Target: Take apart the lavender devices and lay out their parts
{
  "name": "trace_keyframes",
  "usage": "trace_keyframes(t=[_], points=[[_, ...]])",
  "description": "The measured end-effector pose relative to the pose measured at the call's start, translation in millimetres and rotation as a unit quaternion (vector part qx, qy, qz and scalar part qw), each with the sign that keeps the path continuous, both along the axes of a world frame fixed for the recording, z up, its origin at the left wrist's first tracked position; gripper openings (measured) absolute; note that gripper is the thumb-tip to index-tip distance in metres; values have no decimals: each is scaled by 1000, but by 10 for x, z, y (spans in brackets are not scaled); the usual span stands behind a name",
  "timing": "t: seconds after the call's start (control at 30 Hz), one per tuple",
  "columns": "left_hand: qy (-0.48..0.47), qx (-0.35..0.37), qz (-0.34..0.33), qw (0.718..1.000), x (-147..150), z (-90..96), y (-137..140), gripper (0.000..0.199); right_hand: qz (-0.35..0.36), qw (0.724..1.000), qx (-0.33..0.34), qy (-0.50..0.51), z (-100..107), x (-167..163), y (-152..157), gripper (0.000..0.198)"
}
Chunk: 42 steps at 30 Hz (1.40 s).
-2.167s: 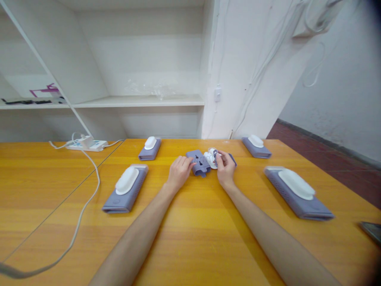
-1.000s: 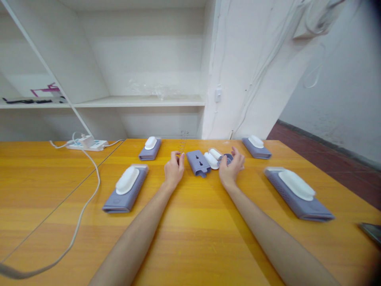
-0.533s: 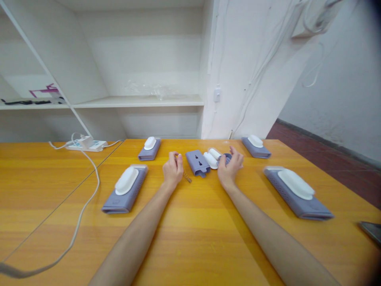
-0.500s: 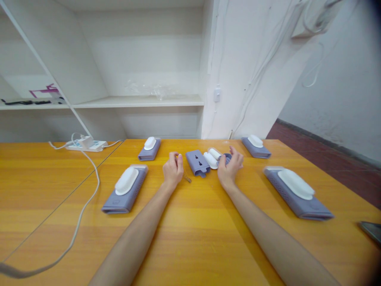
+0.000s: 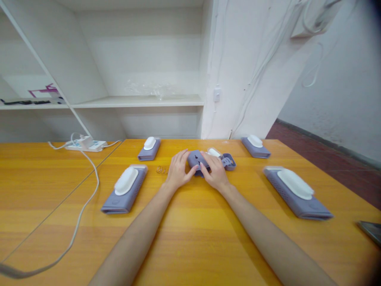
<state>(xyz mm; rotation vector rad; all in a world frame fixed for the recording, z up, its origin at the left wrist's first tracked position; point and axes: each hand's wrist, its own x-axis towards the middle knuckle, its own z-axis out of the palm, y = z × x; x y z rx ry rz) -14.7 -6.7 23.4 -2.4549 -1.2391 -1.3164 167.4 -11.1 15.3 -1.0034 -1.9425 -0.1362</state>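
A purple-grey plastic casing [image 5: 194, 157] with dark keyhole slots on its upper face is between my two hands at the middle of the table. My left hand [image 5: 177, 170] grips its left side, the thumb at the near edge. On the opposite side, my right hand [image 5: 216, 171] holds it with the thumb close to the left one, covering part of the casing. Thin coiled springs [image 5: 162, 170] lie left of my left hand. Just beyond my right hand are a white rounded piece [image 5: 214, 152] and an open purple-grey part [image 5: 230, 163].
Purple-grey units with white oval tops stand at near left [image 5: 126, 186], far left [image 5: 149, 149], far right [image 5: 256, 147] and near right [image 5: 297, 190]. A power strip [image 5: 89, 145] and grey cable [image 5: 81, 214] occupy the left side. A dark flat object [image 5: 370, 231] lies at right.
Both hands have closed in on the casing from either side. My right hand has come left, away from the open purple-grey part. Springs now show left of my left hand.
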Motion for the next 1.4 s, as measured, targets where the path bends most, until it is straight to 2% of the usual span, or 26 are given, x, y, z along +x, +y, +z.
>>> trace_keyframes(t=[0.13, 0.2, 0.3, 0.43, 0.57, 0.7, 0.97, 1.4], points=[[34, -23, -22, 999, 9, 23, -27, 75, 40, 998, -38, -17, -1, -5, -24, 45], [45, -44, -31, 998, 12, 5, -15, 79, 40, 998, -55, -9, -1, 4, -35, 46], [61, -74, -29, 995, 18, -36, 21, 63, 29, 997, -72, -2, 7, 4, -58, 42], [91, -80, -17, 992, 17, -80, 75, 37, 32, 996, -68, -44, 32, -21, -82, 21], [105, -61, 8, 993, 0, -115, 114, 29, 28, 993, -56, -104, 60, -38, -94, 26], [102, -58, 47, 992, -9, -121, 120, 17, -6, 989, -50, -139, 86, -56, -107, 29], [100, -61, 74, 990, 6, -99, 84, 15, -100, 974, -75, -187, 106, -144, -111, 34], [130, -86, 97, 983, 6, -143, 111, 13, -189, 955, -98, -205, 64, -212, 94, 39]])
